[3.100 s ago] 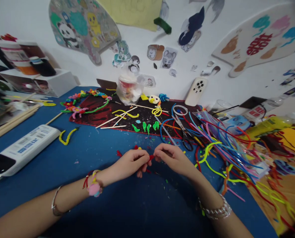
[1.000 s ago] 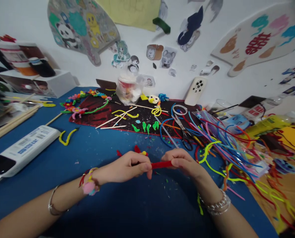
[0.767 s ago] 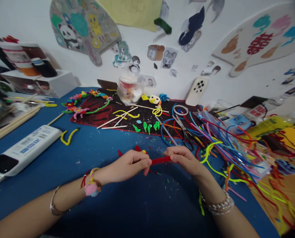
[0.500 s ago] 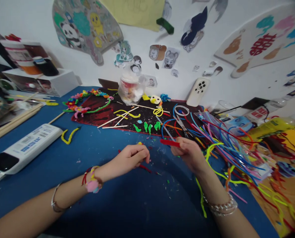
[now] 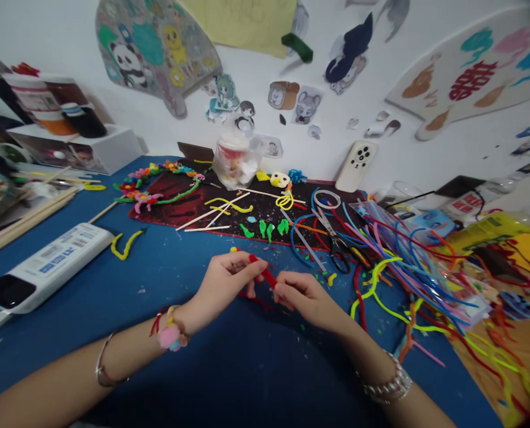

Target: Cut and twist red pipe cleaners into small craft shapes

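Note:
A short red pipe cleaner [image 5: 268, 277] spans the gap between my hands, above the blue table. My left hand [image 5: 229, 279] pinches its upper end between thumb and fingers. At the lower end, the thumb and fingertips of my right hand [image 5: 307, 300] are closed on it. Another thin red piece [image 5: 259, 302] shows just below the left fingers, partly hidden. A small yellow bit peeks out behind the left hand. Beyond the hands, several twisted green pipe cleaner pieces [image 5: 269, 230] lie along the edge of a dark mat [image 5: 167, 208].
Black-handled scissors [image 5: 336, 255] lie beyond my right hand. A tangle of coloured pipe cleaners [image 5: 407, 249] spreads over the right side. Thin wooden sticks [image 5: 211, 211] rest on the mat. A white power strip-like device [image 5: 46, 261] sits left. A phone [image 5: 356, 166] leans against the wall.
My right hand has moved left and down, bringing the red pipe cleaner to my left hand, which now grips it too. The scissors are now less covered.

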Available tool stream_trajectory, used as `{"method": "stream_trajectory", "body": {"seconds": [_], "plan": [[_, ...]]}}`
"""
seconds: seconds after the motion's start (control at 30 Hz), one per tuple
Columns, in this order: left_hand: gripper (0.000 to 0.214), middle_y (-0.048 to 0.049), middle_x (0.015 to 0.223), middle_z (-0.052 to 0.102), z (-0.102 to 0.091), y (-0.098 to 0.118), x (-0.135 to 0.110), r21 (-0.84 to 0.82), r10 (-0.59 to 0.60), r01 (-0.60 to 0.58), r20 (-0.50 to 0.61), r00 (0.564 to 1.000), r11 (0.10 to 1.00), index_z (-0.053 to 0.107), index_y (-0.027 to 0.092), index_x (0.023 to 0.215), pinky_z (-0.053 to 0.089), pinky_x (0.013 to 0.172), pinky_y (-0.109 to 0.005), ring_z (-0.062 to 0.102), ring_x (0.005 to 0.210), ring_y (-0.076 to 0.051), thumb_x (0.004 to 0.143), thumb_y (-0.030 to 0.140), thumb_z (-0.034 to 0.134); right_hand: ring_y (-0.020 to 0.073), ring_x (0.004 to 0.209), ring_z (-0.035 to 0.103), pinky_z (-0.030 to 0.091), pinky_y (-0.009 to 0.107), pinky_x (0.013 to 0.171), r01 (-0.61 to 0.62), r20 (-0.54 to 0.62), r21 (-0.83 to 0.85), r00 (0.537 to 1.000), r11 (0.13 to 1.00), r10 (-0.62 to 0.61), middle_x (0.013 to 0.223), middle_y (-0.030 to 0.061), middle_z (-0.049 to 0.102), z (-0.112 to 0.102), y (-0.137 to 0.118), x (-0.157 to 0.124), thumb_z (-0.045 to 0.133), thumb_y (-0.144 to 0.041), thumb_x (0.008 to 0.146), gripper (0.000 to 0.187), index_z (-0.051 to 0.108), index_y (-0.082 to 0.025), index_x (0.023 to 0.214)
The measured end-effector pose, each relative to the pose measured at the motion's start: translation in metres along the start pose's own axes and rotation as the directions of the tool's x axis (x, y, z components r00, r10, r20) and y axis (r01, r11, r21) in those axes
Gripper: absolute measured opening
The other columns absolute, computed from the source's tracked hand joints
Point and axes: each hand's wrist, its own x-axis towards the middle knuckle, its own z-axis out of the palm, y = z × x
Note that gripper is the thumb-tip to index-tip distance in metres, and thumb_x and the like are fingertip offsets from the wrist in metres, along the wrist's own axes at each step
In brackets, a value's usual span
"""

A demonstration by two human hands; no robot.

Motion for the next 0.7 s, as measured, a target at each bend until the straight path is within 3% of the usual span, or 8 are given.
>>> {"method": "stream_trajectory", "body": {"seconds": [0.1,0.2,0.27,0.43,0.53,0.7], "plan": [[0.028,0.0027,0.055,0.057,0.000,0.000,0.000,-0.042,-0.036,0.035,-0.008,0.999,0.998,0.056,0.013,0.063,0.039,0.043,-0.019,0.049,0.041,-0.005,0.078,0.036,0.059,0.0080,0.049,0.042,0.033,0.020,0.049,0.076,0.043,-0.148,0.997,0.986,-0.071,0.055,-0.0037,0.045,0.001,-0.002,-0.002,0.033,-0.026,0.091,0.031,0.055,-0.016,0.073],[0.027,0.0036,0.055,0.056,-0.001,0.001,0.001,-0.110,-0.078,0.080,0.018,0.997,0.991,0.055,0.013,0.063,0.039,0.043,-0.019,0.048,0.040,-0.005,0.078,0.035,0.059,0.0109,0.059,0.050,0.039,0.023,0.058,0.189,-0.100,-0.421,0.962,0.887,-0.253,0.066,-0.0003,0.056,0.000,0.003,-0.002,0.039,-0.019,0.086,0.019,0.057,-0.017,0.085],[0.027,0.0038,0.054,0.055,-0.001,0.002,0.001,-0.147,-0.115,0.121,0.047,0.992,0.982,0.054,0.013,0.063,0.039,0.043,-0.019,0.048,0.040,-0.005,0.078,0.035,0.059,0.0134,0.067,0.055,0.043,0.026,0.063,0.254,-0.157,-0.566,0.901,0.784,-0.405,0.076,0.0028,0.061,-0.001,0.009,-0.001,0.047,-0.016,0.081,0.018,0.056,-0.018,0.095],[0.026,0.0032,0.057,0.057,0.000,0.002,0.001,-0.172,-0.177,0.190,0.089,0.980,0.967,0.054,0.013,0.066,0.041,0.045,-0.020,0.049,0.042,-0.006,0.077,0.036,0.059,0.0137,0.075,0.060,0.049,0.027,0.067,0.507,-0.008,-0.683,0.715,0.526,-0.699,0.085,0.0046,0.067,0.000,0.021,0.000,0.054,-0.012,0.080,0.021,0.054,-0.019,0.100],[0.026,0.0033,0.056,0.057,0.000,0.001,0.001,-0.172,-0.181,0.196,0.098,0.979,0.965,0.054,0.013,0.066,0.041,0.046,-0.020,0.050,0.042,-0.006,0.078,0.036,0.059,0.0143,0.080,0.061,0.052,0.028,0.070,0.564,0.028,-0.691,0.646,0.452,-0.763,0.090,0.0068,0.067,-0.001,0.021,-0.001,0.056,-0.009,0.079,0.023,0.054,-0.017,0.101],[0.026,0.0029,0.056,0.057,0.001,0.001,0.001,-0.141,-0.190,0.203,0.103,0.976,0.969,0.053,0.013,0.066,0.041,0.046,-0.020,0.049,0.043,-0.006,0.078,0.036,0.058,0.0143,0.081,0.062,0.053,0.028,0.071,0.590,0.154,-0.725,0.642,0.356,-0.751,0.094,0.0077,0.068,-0.002,0.018,-0.003,0.055,-0.009,0.082,0.026,0.053,-0.015,0.106]]}}
